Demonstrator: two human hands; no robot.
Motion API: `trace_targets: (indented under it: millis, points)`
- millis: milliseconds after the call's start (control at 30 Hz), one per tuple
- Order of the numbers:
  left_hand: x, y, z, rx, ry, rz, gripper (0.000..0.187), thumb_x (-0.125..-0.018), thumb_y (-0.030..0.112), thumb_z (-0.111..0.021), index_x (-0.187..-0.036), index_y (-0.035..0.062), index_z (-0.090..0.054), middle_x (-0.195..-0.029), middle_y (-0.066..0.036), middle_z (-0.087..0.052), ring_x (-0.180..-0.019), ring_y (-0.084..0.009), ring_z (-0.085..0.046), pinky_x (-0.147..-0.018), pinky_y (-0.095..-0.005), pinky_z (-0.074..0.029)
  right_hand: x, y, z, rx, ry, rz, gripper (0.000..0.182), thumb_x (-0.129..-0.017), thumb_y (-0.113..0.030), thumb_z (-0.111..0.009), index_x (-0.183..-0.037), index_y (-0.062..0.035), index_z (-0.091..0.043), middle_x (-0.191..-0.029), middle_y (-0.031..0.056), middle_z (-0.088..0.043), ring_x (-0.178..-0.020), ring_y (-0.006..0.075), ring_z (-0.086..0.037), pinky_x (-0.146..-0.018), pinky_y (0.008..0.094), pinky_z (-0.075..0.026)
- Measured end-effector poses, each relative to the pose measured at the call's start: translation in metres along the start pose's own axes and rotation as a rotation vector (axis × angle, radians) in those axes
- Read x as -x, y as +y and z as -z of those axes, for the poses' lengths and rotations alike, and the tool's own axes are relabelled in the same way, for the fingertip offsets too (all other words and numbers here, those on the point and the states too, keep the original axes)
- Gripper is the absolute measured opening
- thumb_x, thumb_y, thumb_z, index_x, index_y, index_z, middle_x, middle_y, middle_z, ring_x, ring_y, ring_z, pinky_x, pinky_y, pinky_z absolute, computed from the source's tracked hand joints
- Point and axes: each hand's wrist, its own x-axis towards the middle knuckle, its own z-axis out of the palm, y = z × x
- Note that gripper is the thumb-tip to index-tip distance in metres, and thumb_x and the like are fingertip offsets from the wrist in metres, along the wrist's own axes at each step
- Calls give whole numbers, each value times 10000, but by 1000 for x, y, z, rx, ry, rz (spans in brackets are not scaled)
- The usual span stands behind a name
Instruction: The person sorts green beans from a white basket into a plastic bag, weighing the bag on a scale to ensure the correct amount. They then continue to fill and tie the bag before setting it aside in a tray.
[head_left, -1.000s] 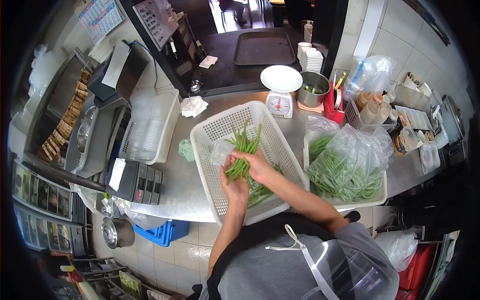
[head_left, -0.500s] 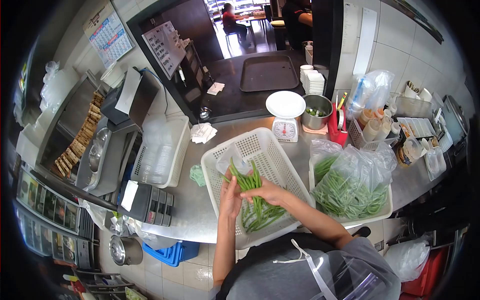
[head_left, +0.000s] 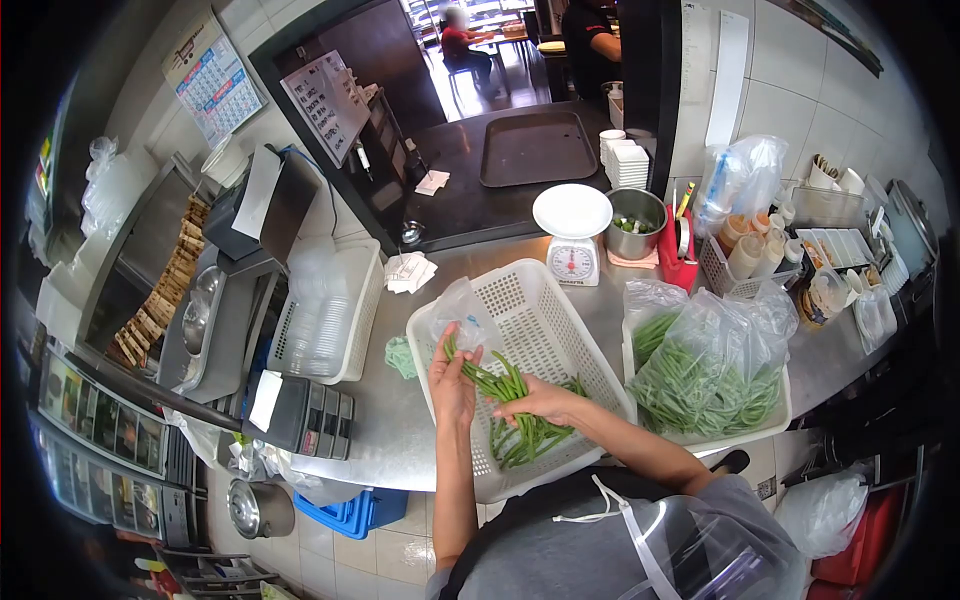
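Observation:
Over the white perforated basket (head_left: 590, 370), my left hand (head_left: 452, 385) is closed around one end of a bunch of green beans (head_left: 500, 384). My right hand (head_left: 540, 400) grips the same bunch further right, its fingers wrapped round the stalks. More loose green beans (head_left: 520, 445) lie in the basket below my hands. A clear plastic bag (head_left: 465, 315) rests in the basket's left part, just beyond my left hand. To the right, a large clear bag of green beans (head_left: 705, 385) sits in a second white basket (head_left: 785, 405).
Behind the basket stand a scale (head_left: 573, 262) with a white plate (head_left: 572, 210) and a metal pot (head_left: 635, 225). A green cloth (head_left: 400, 357) lies at the left, near a basket of plastic containers (head_left: 365, 300). Two people are beyond the pass-through.
My left hand has moved slightly left and up, tilting the bunch so it lies more slantwise. My right hand has shifted slightly right and down. The view has shifted a little.

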Motion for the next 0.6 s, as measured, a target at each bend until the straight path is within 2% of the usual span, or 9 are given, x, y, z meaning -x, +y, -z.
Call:
trace_targets:
  millis: [100,200,333,367,433,467,533,567,600]
  points:
    - [-4,14,7,-39,9,-72,410,-881,-35,-410,-1286,22,-390,-857,-3,-555,-723,-48,-540,-951,-362,-411,8,5,12,-48,-28,-73,263,-749,-31,-670,-974,-9,-536,-717,33,-531,-589,121,-519,-542,258,-427]
    - [-7,28,25,-128,33,-85,435,-866,-50,-420,-1295,2,-374,-1285,-54,-411,-731,-61,-518,-913,-354,-452,16,11,30,-153,17,-110,235,-756,-57,-659,-963,-15,-558,-734,47,-560,-601,122,-534,-547,264,-446]
    - [3,32,23,-340,-83,117,422,-874,-47,-396,-1294,-18,-369,-1159,-70,-508,-787,-91,-558,-857,-335,-474,0,21,43,-557,120,-14,202,-786,-82,-620,-973,-27,-567,-778,63,-593,-660,138,-572,-602,296,-486]
    - [9,28,15,-354,-100,142,429,-878,-44,-392,-1304,0,-366,-1066,-79,-541,-782,-106,-569,-833,-313,-476,-3,23,43,-553,179,-59,189,-810,-99,-589,-986,-32,-571,-819,67,-609,-721,168,-595,-668,335,-507]
    - [19,15,-6,-385,-137,188,444,-886,-38,-383,-1323,36,-359,-879,-97,-606,-770,-136,-590,-785,-270,-480,-9,20,32,-581,111,-107,201,-814,-111,-586,-998,-31,-570,-867,79,-617,-770,189,-604,-702,353,-510]
    - [20,9,-9,-453,-128,196,446,-888,-33,-384,-1327,37,-353,-890,-101,-608,-776,-140,-592,-771,-265,-481,-11,19,29,-594,77,-131,207,-816,-117,-585,-1004,-31,-570,-890,85,-621,-795,200,-609,-720,362,-512]
    - [20,-5,-7,-587,-109,207,449,-893,-22,-387,-1335,40,-341,-911,-110,-614,-789,-149,-595,-742,-256,-485,-16,28,27,-685,-30,-102,247,-841,-139,-545,-1064,-31,-548,-1020,118,-601,-913,251,-601,-822,433,-488]
    - [18,-12,0,-676,-113,159,448,-907,60,-419,-1348,88,-343,-970,-88,-618,-773,-103,-569,-654,-219,-490,-15,32,26,-760,-50,-109,254,-849,-145,-533,-1076,-32,-542,-1046,125,-593,-943,261,-594,-847,451,-478]
    - [17,-11,-2,-740,-131,131,446,-914,80,-415,-1351,65,-326,-1012,-113,-598,-805,-126,-578,-682,-228,-488,-12,30,22,-835,-70,-117,260,-857,-152,-521,-1088,-34,-536,-1071,131,-584,-973,272,-588,-873,468,-467]
